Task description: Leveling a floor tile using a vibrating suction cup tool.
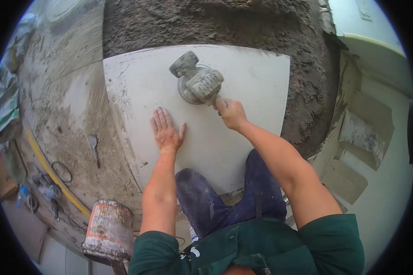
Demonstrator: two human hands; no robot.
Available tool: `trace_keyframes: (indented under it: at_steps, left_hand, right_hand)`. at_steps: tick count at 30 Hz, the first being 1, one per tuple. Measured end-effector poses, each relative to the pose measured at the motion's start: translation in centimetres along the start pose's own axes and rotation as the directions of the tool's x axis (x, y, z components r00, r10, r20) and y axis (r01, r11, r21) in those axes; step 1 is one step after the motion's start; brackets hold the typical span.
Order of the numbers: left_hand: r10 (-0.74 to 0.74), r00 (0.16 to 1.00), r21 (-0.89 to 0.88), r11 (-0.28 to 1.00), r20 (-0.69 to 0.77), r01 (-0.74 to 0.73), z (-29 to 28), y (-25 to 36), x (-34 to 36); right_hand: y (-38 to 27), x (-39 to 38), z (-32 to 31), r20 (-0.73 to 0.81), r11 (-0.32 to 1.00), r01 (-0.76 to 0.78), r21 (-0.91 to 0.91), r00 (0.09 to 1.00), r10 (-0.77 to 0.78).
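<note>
A large white tile [137, 82] lies under me, with my knees on its near part. My right hand [231, 113] is closed on the handle of a mortar-caked power tool [204, 83] with a round base, which rests on the tile's upper middle. My left hand [167, 130] lies flat on the tile, left of and nearer me than the tool, fingers apart and holding nothing.
Rough wet mortar [309, 91] borders the tile behind and to the right. On the left are a trowel [93, 143], a yellow straightedge [48, 157] and a crusted bucket [106, 227]. Cardboard pieces [346, 176] and a bag [358, 133] lie at the right.
</note>
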State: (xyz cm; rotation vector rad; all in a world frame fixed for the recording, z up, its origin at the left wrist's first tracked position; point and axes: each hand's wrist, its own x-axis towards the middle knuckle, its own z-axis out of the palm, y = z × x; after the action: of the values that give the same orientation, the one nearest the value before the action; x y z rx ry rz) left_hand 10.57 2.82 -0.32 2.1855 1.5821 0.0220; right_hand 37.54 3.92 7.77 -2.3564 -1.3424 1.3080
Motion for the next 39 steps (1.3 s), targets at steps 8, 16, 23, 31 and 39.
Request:
trace_keyframes:
  at_steps: [8, 16, 23, 31, 39]
  left_hand:
    - [0.032, 0.999, 0.031, 0.999, -0.028, -0.032, 0.5, 1.6, 0.2]
    - [0.004, 1.000, 0.071, 0.997, -0.014, -0.003, 0.5, 0.5, -0.1]
    - [0.002, 0.988, -0.059, 0.998, -0.152, -0.011, -0.3, 0.7, 0.0]
    - [-0.070, 0.925, -0.291, 0.956, -0.372, -0.045, -0.5, -0.7, -3.1]
    - [-0.555, 0.690, -0.723, 0.688, -0.464, 0.067, -5.0, 2.4, -11.8]
  right_hand:
    - [-0.6, -1.0, -2.4, 0.011, 0.990, -0.128, 0.062, 0.992, 0.127]
    - [-1.1, 0.1, -0.7, -0.023, 0.953, -0.113, -0.281, 0.994, 0.111]
    - [-1.1, 0.2, -2.1, 0.166, 0.978, -0.057, 0.199, 0.986, 0.023]
    - [0.0, -2.7, 0.7, 0.327, 0.954, -0.206, 0.220, 0.937, 0.127]
    - [4.5, -14.5, 6.5, 0.379, 0.995, -0.096, 0.039, 0.923, 0.074]
